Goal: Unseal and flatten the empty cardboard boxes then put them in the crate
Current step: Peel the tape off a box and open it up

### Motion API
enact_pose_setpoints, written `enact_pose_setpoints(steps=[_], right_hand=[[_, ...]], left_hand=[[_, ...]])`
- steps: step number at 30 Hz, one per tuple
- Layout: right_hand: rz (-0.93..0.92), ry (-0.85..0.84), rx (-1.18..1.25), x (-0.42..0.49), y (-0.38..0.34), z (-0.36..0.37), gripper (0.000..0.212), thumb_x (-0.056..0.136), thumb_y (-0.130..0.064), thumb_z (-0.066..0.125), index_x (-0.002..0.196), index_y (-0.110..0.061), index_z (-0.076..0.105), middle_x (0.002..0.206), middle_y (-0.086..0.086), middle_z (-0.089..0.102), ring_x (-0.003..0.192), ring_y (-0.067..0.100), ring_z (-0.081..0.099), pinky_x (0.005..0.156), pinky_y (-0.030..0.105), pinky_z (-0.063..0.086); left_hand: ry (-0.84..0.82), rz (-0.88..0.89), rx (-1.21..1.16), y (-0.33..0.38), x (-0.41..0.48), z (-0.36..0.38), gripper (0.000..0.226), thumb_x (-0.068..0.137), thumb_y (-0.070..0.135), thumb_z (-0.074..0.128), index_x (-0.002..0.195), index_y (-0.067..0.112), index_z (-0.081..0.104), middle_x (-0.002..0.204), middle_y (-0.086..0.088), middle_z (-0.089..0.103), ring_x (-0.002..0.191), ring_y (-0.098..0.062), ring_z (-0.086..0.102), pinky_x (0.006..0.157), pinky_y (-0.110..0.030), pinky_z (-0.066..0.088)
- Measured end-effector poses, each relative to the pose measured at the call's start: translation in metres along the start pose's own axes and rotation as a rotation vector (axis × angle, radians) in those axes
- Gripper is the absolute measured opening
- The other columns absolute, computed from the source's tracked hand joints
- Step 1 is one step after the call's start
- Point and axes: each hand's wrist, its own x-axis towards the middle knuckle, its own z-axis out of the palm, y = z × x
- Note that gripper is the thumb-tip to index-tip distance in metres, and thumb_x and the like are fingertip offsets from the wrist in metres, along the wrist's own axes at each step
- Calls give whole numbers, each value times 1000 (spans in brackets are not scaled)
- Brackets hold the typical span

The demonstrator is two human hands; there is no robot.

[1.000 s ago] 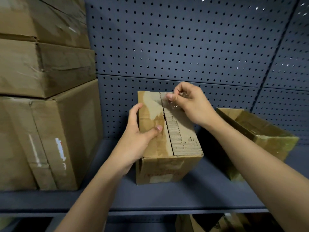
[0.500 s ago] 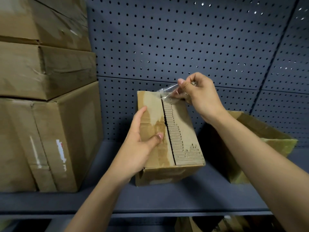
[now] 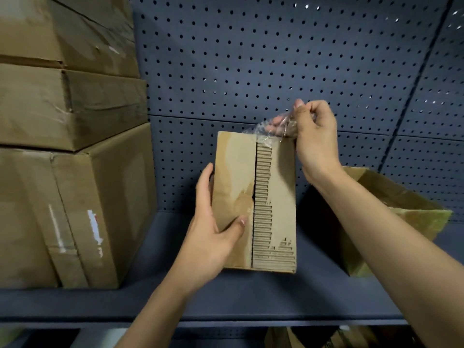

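A small brown cardboard box (image 3: 278, 197) stands on the dark shelf (image 3: 251, 297), its top flaps facing me with a torn strip of bare corrugation beside the centre seam. My left hand (image 3: 213, 229) grips the box's left side, thumb pressed on the left flap. My right hand (image 3: 313, 136) is above the box's far right corner, pinching a crumpled strip of clear tape (image 3: 271, 129) that still clings to the far edge of the seam.
Three large sealed cardboard boxes (image 3: 75, 209) are stacked at the left. An open-topped cardboard box (image 3: 401, 212) sits at the right behind my forearm. A perforated grey back panel (image 3: 276, 59) closes the shelf. More cardboard shows below the shelf (image 3: 326, 337).
My right hand has pulled the clear tape up and back off the seam, rising from the box top. The box has tipped up more towards me in my left hand.
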Motion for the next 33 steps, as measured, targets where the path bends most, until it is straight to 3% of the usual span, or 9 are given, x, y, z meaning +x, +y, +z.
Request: enact_pose_setpoints(steps=[5,8,12,17,19,21,23,29,33], right_hand=[[4,-61,-32,-4,0,2,22,106,-21,45,85,-11,42,70,5,69,66,22,71,79,45,58],[-19,-156,-158,-12,-1,4,29,98,-44,54,84,-19,47,74,15,61,71,40,67,85,63,53],[-14,-269,-140,-25,-3,7,21,104,-21,49,87,-10,42,62,3,59,55,23,64,65,40,58],[-39,-396,-231,-40,1,10,25,104,-22,49,89,-3,42,66,15,56,54,28,61,63,40,52],[-47,-400,-230,-40,-1,10,27,104,-22,50,90,0,42,67,18,55,54,28,60,64,38,52],[-58,-397,-237,-39,-3,11,26,103,-24,50,90,-3,44,66,17,55,53,24,59,61,32,51],[-57,-383,-243,-37,-3,13,26,103,-28,50,90,-5,45,64,17,56,51,21,58,59,28,50],[113,-241,-60,-22,7,26,30,103,-34,51,82,-13,42,52,-3,46,50,23,46,65,44,45],[227,-144,30,-12,11,31,31,103,-35,50,81,-15,40,53,0,43,50,22,39,67,43,45]], left_hand=[[-30,6,83,-8,-1,-1,102,89,15,71,146,63,2,147,43,28,142,4,31,120,-45,28],[-9,-19,143,-12,0,0,116,85,6,75,149,58,-6,156,34,15,143,10,19,123,-41,20],[97,-3,145,-9,5,-2,121,73,23,87,149,58,0,159,27,15,145,7,18,122,-42,22],[241,118,273,1,21,-3,91,69,40,87,144,40,35,157,15,28,145,4,21,121,-29,24],[248,130,334,0,27,-2,71,67,42,86,127,44,47,158,12,27,145,8,15,111,-4,15],[244,133,385,-2,29,-3,63,67,40,87,114,50,46,159,12,24,145,7,14,100,7,11],[232,143,412,-4,30,-5,62,67,38,88,110,51,44,158,14,24,145,5,15,100,5,11],[223,188,464,-4,33,-8,61,67,37,89,111,42,46,151,16,29,143,3,21,98,8,10],[193,205,492,-4,35,-9,62,67,36,89,111,42,45,151,10,29,129,20,21,95,9,10]])
